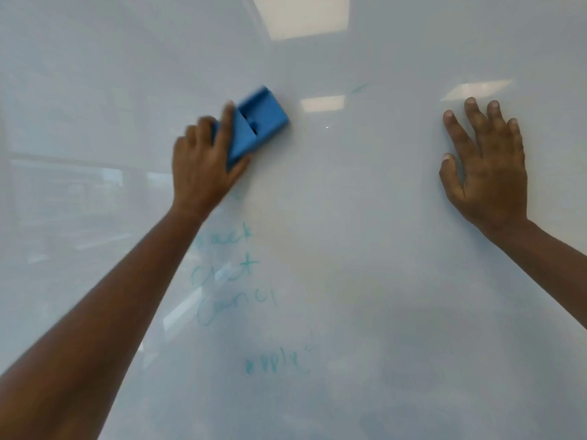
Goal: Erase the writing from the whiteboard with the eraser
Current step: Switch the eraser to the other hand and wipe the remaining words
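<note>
We are in the middle of the wiping step: our left hand clamps the blue eraser by its near end, fingers curled over the top edge and thumb under the lower edge, and holds its face against the whiteboard. Our right hand lies flat on the board well off to the right of the grip, fingers spread and holding nothing, and seems to brace us. The patch just around the eraser looks clean, so in our judgement the upper part is done and the rest waits. Below the grip, along our left forearm, we count three lines of faint teal writing stacked one under another, a fourth small word lower and to the right, and one short stray mark up and right of the eraser. The next move calls for dragging the eraser downward from the grip with steady pressure across those lines, then back up for the stray mark. One eraser, one board, two hands.
</note>
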The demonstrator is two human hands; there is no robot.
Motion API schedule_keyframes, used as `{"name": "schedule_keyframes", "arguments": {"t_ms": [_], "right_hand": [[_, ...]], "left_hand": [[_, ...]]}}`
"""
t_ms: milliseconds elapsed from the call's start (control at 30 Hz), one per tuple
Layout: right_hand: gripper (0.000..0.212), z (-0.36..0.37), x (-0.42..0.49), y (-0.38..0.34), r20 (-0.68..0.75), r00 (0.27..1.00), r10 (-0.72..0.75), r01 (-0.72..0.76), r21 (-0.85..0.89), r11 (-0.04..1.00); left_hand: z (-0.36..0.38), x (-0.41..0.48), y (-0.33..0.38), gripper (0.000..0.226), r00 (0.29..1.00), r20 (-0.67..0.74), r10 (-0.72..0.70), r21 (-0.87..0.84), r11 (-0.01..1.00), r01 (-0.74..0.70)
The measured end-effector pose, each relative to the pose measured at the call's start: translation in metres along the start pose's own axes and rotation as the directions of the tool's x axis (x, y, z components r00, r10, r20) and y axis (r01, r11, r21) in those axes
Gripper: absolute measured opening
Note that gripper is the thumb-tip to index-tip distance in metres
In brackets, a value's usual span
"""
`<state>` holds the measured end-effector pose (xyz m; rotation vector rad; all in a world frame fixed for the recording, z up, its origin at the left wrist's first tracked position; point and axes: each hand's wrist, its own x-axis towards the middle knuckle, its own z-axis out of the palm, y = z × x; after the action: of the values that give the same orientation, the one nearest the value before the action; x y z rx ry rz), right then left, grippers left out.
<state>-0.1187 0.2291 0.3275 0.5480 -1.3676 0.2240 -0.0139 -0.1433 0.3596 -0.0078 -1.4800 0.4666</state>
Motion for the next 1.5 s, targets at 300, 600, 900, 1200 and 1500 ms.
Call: {"name": "schedule_keyframes", "arguments": {"t_ms": [300, 600, 900, 1200, 1500], "right_hand": [[0.048, 0.001, 0.0, -0.001, -0.002, 1.0, 0.002, -0.002, 0.007, 1.0], [0.048, 0.0, 0.0, -0.002, 0.004, 1.0, 0.001, -0.001, 0.004, 1.0], [0.048, -0.001, -0.001, -0.003, -0.001, 1.0, -0.002, 0.002, -0.002, 1.0], [0.049, -0.001, -0.001, -0.002, 0.004, 1.0, 0.009, -0.009, 0.008, 1.0], [0.049, -0.002, -0.001, -0.003, 0.006, 1.0, 0.008, -0.008, 0.026, 1.0]], "left_hand": [[-0.002, -0.103, 0.047, 0.059, 1.0, 0.005, -0.013, -0.167, 0.986, 0.014], [-0.031, -0.248, 0.127, 0.041, 0.474, 0.042, 0.879, -0.277, 0.466, -0.84], [-0.003, -0.077, 0.049, 0.058, 0.972, -0.043, 0.231, -0.137, 0.962, -0.235], [-0.016, -0.099, 0.094, 0.065, 0.947, 0.132, -0.293, -0.168, 0.935, 0.313], [-0.025, -0.119, 0.124, 0.062, 0.955, 0.085, 0.286, -0.298, 0.921, -0.249]]}}
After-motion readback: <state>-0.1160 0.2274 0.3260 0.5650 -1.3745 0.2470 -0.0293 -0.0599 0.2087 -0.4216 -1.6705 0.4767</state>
